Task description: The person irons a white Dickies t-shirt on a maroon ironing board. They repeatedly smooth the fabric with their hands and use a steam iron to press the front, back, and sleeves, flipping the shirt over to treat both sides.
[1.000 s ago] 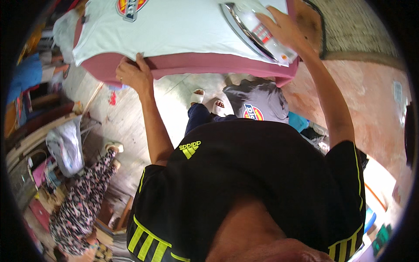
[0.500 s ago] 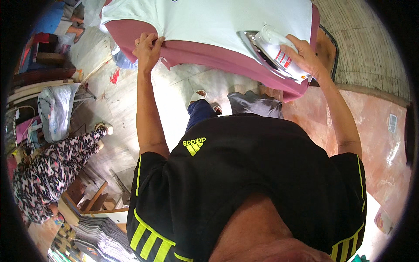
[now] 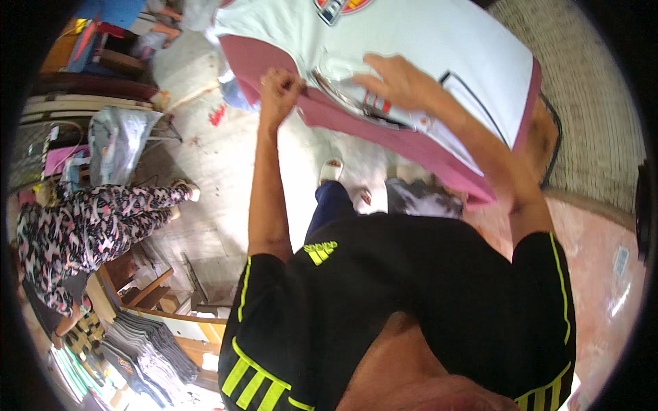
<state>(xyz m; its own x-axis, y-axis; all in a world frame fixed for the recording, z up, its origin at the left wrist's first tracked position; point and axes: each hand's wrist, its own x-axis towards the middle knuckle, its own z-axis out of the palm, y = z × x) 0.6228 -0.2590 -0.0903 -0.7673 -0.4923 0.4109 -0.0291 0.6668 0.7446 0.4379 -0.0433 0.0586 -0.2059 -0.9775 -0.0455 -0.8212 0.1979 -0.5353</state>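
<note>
The clear plastic bag (image 3: 356, 103) lies flat under your right hand (image 3: 401, 82), on the near corner of the pink padded board (image 3: 425, 147), with the white shirt (image 3: 425, 41) spread over the board just beyond your fingers. Your right hand is spread, palm down, pressing the bag against the board. Your left hand (image 3: 277, 85) is closed in a pinch on the board's near edge, where the shirt's hem and the bag's end meet; whether it grips cloth, film or both, you cannot tell.

The bag is slick, and it sits right at the board's edge, so if your right palm lifts or slides, it may well slip off toward your feet. A hard tug from your left hand could drag the shirt askew or crease it.

The bag looks thin, glossy and wrinkled, with small red marks showing through it. The shirt is smooth, with a round printed emblem (image 3: 343, 5) at its far end.

To your left, well apart, a person in patterned clothes (image 3: 89, 219) bends over, near stacked folded garments (image 3: 147, 346).
</note>
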